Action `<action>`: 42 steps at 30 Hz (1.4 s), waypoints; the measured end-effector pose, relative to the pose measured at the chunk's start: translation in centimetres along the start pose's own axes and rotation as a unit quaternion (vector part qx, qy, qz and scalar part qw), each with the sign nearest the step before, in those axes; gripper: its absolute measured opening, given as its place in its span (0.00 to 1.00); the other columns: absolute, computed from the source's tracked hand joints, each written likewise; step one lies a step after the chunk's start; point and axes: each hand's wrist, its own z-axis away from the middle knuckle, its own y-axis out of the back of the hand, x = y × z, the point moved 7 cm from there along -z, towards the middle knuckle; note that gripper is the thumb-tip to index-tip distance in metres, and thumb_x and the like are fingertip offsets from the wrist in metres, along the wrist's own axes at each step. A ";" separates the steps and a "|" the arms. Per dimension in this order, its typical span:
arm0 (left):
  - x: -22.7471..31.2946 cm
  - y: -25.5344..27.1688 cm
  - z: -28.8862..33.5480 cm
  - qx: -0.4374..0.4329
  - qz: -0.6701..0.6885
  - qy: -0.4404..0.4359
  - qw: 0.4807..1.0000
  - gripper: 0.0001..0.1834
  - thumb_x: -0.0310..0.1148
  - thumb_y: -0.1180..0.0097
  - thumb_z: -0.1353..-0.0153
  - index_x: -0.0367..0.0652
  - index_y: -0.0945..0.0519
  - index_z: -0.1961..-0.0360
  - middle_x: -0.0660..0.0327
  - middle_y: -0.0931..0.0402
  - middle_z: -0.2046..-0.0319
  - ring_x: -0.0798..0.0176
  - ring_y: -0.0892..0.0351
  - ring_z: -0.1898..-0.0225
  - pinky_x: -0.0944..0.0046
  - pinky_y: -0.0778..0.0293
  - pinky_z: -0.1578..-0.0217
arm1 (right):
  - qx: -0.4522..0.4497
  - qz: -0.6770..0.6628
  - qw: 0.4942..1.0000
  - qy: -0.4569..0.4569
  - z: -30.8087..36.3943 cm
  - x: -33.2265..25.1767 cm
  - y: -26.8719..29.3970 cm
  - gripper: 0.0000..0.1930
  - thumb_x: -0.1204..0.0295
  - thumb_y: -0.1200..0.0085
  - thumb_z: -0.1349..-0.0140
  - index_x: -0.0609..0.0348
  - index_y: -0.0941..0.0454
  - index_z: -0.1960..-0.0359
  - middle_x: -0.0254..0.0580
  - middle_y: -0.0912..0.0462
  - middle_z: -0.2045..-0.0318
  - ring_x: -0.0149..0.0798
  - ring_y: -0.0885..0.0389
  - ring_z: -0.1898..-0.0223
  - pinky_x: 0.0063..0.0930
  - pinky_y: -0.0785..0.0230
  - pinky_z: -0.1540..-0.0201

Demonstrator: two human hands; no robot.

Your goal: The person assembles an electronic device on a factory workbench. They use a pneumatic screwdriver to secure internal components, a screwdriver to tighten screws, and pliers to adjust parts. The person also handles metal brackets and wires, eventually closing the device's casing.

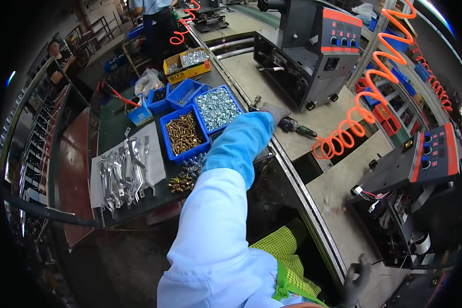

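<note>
My left hand (pixel 275 112), in a grey glove, is closed round a dark air tool (pixel 291 124) lying along the near edge of the workbench. The sleeve hides most of its fingers. An orange coiled hose (pixel 351 120) is joined to the tool's right end. My right hand (pixel 358 277), also gloved in grey, is low at the right with fingers apart and holds nothing. Close to my left forearm stand a blue bin of silvery nuts (pixel 216 109) and a blue bin of brass-coloured screws (pixel 182 133). Loose brass-coloured fasteners (pixel 183 183) lie beside them.
Two grey machine housings with red-edged panels, one at the back (pixel 323 66) and one at the right (pixel 410 190), stand on the bench. Bent metal strips (pixel 126 169) lie on the left side table. A yellow box (pixel 187 65) holds more hardware. Two other people are farther back.
</note>
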 end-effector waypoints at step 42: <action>20.1 4.6 28.8 0.248 0.219 -0.231 0.915 0.22 0.38 0.38 0.56 0.46 0.23 0.57 0.56 0.25 0.60 0.51 0.26 0.54 0.53 0.27 0.55 | -0.406 -0.377 0.762 -0.334 4.1 -1.1 -17.5 0.20 0.75 0.45 0.45 0.61 0.35 0.52 0.42 0.23 0.67 0.35 0.21 0.71 0.28 0.26 0.71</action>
